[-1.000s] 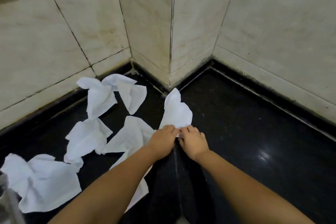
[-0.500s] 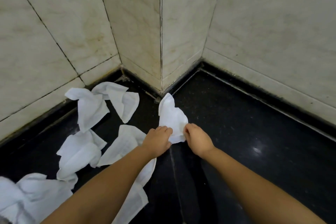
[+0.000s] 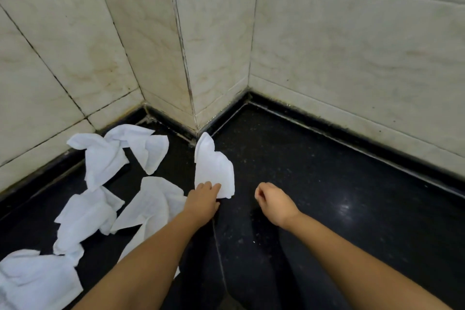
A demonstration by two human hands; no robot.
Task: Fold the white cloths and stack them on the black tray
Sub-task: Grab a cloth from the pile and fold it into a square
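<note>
A crumpled white cloth (image 3: 214,168) lies on the black stone surface (image 3: 327,196) just in front of the wall's jutting corner. My left hand (image 3: 203,200) holds its near left corner, fingers curled onto the fabric. My right hand (image 3: 273,200) hovers to the right of the cloth, apart from it, fingers loosely curled and holding nothing. Several more crumpled white cloths lie to the left, among them one under my left forearm (image 3: 151,205), one by the wall (image 3: 103,161) and one at the lower left edge (image 3: 37,282). No black tray is in view.
Pale marble wall tiles (image 3: 352,58) close off the back and both sides, with an outward corner (image 3: 193,118) jutting toward the cloth. Bare black surface stretches to the right of my hands. A thin seam (image 3: 219,246) runs along the surface between my forearms.
My right hand has let go of the cloth and moved right, away from it. My left hand keeps hold of the cloth's near corner. The camera has tilted up slightly.
</note>
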